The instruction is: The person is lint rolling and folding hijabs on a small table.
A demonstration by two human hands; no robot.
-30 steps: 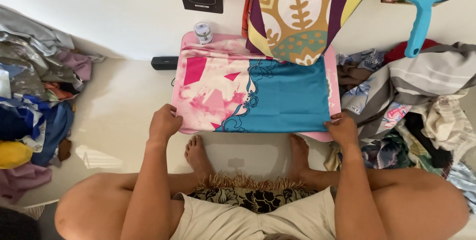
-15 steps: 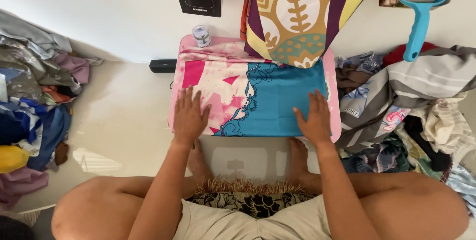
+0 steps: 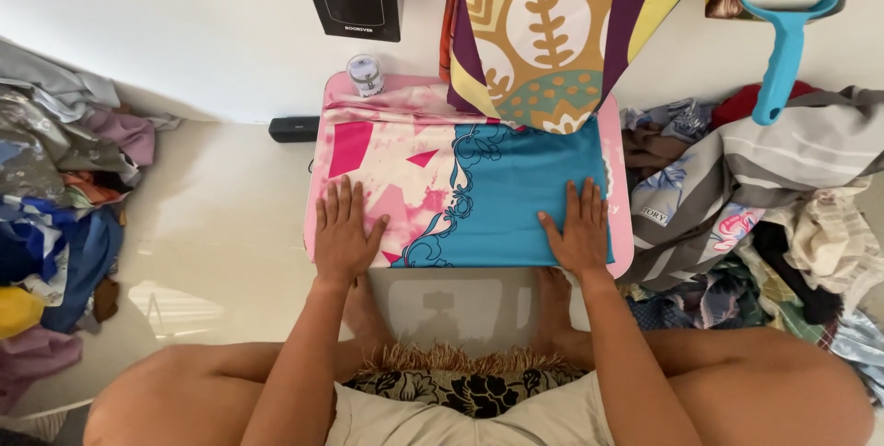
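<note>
A folded cloth [image 3: 460, 184], pink and white on its left half and blue on its right, lies flat on a small pink table [image 3: 622, 253]. My left hand [image 3: 344, 232] rests palm down on the cloth's pink near-left corner, fingers spread. On the blue near-right part my right hand [image 3: 579, 230] also lies flat with fingers apart. Neither hand holds anything. My bare feet show on the floor under the table's near edge.
A patterned yellow, purple and white fabric [image 3: 552, 27] hangs over the table's far side. A small jar [image 3: 366, 75] stands at the far-left corner, a black box [image 3: 354, 0] behind it. Clothes piles [image 3: 55, 197] lie left and right [image 3: 783, 197]. A blue lint roller [image 3: 783, 13] sits top right.
My hands let go of the cloth's near corners and moved onto its top, now pressing flat; since half a second ago they slid slightly outward and toward me.
</note>
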